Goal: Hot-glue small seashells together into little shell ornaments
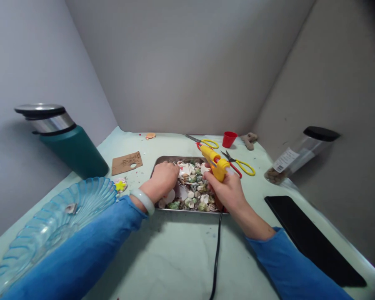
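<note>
My right hand (pixel 230 195) is wrapped round the handle of a yellow hot glue gun (pixel 215 161), its front end pointing away over the right side of a metal tray (pixel 187 211). A black cord (pixel 218 250) runs from the gun down toward me. Many small shells (pixel 192 193), white, green and brown, fill the tray. Over its left part my left hand (pixel 163 179) is closed, the fingertips turned down and partly hidden. A white piece with a red mark (pixel 185 170) lies by those fingers; whether they grip it is unclear.
Left: blue glass dish (pixel 46 221), teal bottle (pixel 76 152), brown board (pixel 121 164), yellow flower piece (pixel 121 185). Behind the tray: yellow-handled scissors (pixel 210 143), a red cup (pixel 229 139). Right: more scissors (pixel 245 167), a clear jar (pixel 295 160), a black slab (pixel 309 237). Walls enclose three sides.
</note>
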`<state>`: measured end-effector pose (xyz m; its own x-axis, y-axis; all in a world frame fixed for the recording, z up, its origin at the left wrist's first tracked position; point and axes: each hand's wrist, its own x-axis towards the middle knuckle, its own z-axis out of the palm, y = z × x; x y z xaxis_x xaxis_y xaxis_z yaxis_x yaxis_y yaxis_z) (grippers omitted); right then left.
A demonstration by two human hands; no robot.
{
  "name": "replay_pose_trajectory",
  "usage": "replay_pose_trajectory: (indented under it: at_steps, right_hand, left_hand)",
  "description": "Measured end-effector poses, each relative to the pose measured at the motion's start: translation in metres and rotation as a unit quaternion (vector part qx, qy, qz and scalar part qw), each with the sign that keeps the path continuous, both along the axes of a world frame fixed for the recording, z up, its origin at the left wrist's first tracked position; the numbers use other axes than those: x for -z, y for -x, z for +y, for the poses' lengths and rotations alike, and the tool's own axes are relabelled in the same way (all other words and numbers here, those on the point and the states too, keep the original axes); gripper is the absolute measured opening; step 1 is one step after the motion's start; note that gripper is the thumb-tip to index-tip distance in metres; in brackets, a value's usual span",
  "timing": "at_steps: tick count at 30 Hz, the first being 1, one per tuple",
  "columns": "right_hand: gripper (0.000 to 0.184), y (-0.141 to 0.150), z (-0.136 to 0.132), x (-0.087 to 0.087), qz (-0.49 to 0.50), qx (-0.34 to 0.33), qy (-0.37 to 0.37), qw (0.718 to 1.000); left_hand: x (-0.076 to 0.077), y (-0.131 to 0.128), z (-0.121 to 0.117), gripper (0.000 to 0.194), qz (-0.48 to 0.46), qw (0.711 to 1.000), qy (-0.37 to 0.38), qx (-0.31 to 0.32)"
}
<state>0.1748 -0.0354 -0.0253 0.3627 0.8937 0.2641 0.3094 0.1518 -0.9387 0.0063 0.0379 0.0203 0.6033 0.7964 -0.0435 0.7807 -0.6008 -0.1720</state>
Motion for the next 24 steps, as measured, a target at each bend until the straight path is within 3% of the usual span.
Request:
replay_pose_trajectory:
  at_steps: [4,8,12,16,21,24]
  right_hand:
    - [0.039,-0.001,0.001,0.003,-0.010,0.001,-0.008,1.000]
    - [0.038,-0.001,0.001,0.003,-0.005,0.000,0.001,1.000]
    - [0.038,-0.001,0.001,0.003,-0.005,0.005,0.004,1.000]
    - [0.039,-0.001,0.003,0.004,-0.012,0.012,-0.013,1.000]
    - [0.039,-0.001,0.003,0.005,-0.005,0.009,-0.008,1.000]
    - [0.040,-0.001,0.002,0.004,-0.001,0.016,0.003,1.000]
  left_hand:
    - [-0.008,0.004,0.003,0.024,-0.015,0.999,0.037,0.034]
    - [-0.016,0.013,0.020,0.036,-0.073,0.997,0.007,0.018]
    - [-0.005,0.002,0.023,0.042,-0.054,0.998,0.008,0.036]
    - [0.004,-0.018,0.010,0.026,-0.042,0.996,0.016,0.074]
    - [-0.019,-0.008,0.008,0.022,-0.001,0.985,0.073,0.159]
    - [-0.031,0.010,0.007,0.031,-0.010,0.991,0.045,0.127]
